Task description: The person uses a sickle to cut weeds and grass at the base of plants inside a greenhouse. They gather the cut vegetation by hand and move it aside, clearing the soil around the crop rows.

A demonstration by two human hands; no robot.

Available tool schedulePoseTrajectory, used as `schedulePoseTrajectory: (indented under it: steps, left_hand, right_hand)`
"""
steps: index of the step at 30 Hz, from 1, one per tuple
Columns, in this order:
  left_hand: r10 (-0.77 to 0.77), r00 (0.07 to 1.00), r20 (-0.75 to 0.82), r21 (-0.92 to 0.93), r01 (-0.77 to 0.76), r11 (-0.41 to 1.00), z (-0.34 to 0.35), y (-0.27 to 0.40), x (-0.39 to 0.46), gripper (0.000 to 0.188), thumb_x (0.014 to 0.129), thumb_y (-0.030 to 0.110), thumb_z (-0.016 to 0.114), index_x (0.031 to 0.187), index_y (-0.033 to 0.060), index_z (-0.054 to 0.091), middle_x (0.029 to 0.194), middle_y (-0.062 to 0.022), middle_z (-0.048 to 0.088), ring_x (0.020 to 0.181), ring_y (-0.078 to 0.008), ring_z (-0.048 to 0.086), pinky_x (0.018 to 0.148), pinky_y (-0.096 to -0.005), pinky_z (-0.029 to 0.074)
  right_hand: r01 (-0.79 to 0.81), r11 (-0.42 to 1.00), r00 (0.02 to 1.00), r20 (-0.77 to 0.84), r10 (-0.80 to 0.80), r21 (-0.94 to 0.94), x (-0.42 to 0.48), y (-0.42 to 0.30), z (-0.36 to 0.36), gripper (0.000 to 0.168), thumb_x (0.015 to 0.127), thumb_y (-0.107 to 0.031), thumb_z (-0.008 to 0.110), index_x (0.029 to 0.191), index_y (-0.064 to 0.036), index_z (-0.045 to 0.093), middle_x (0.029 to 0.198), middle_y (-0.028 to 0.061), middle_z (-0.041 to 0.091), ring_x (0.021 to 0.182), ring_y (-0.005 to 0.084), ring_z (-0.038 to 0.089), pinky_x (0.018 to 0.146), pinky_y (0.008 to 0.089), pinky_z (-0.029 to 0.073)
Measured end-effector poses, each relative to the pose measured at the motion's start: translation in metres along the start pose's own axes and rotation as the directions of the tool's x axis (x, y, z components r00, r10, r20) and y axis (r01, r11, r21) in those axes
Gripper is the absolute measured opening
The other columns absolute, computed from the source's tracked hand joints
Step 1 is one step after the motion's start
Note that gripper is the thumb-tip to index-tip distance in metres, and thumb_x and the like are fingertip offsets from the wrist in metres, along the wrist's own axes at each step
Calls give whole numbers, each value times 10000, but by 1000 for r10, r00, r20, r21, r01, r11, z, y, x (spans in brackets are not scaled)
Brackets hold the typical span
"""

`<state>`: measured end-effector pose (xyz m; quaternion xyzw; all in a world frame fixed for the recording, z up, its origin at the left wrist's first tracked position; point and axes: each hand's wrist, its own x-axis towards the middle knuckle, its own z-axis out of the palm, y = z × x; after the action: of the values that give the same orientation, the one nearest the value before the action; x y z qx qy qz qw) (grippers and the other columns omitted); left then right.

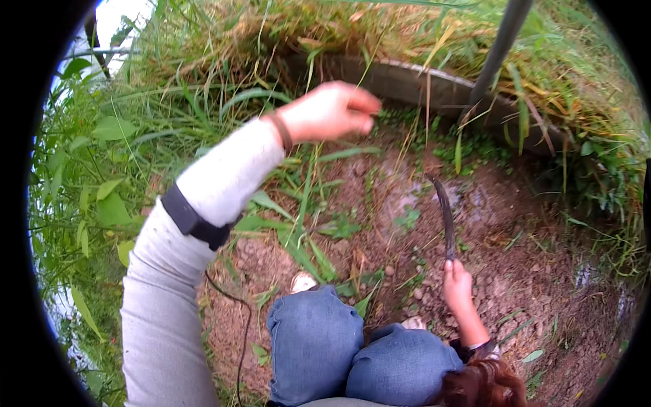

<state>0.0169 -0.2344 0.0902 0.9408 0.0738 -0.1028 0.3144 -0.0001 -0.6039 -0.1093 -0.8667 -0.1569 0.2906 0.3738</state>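
Observation:
My left hand (pixel 330 112) reaches out over the grass, slightly blurred, with its fingers loosely curled and a gap at the thumb. I see nothing between those fingers. It is near a few thin grass stems and the curved wall edge. Low at the right, my right hand (pixel 457 286) is closed around the lower end of a dark, curved sickle-like blade (pixel 446 216). The blade points away from me over the bare soil (pixel 488 229), its tip bending to the left. Its handle is hidden in my fist.
A curved, concrete-like wall edge (pixel 407 81) runs across the far side, with dry grass (pixel 356 25) above it. A grey pole (pixel 496 53) slants down to it. Leafy weeds (pixel 114 203) crowd the left. A thin black cable (pixel 244 325) lies beside my bent knees (pixel 315 341).

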Motion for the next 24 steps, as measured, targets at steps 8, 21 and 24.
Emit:
schedulePoseTrajectory:
  steps: [8,21,24]
  left_hand:
    - [-245,815,525,505,-66,861,190,-131,-176,333,690,176,624,1005,68,621,911,-136,621,834,-280,611,740,-380,497]
    - [-412,910,50,880,155,449,258,-210,-150,136,722,235,550,708,113,609,647,-25,581,565,-213,554,542,-400,380]
    - [-360,931,54,966,42,254,279,-251,-173,100,671,186,544,601,134,591,620,-27,577,577,-225,558,517,-413,365]
  right_hand:
    - [210,943,927,358,-109,-257,13,-2,41,269,896,-273,430,829,-19,485,663,252,561,654,431,556,588,513,430]
    - [253,967,794,575,-195,-21,30,-17,132,296,892,-242,404,808,23,503,741,264,569,744,440,544,702,501,424]
    - [289,956,765,612,-199,-49,31,-20,156,291,896,-235,391,807,14,513,757,262,575,747,434,550,712,499,426]
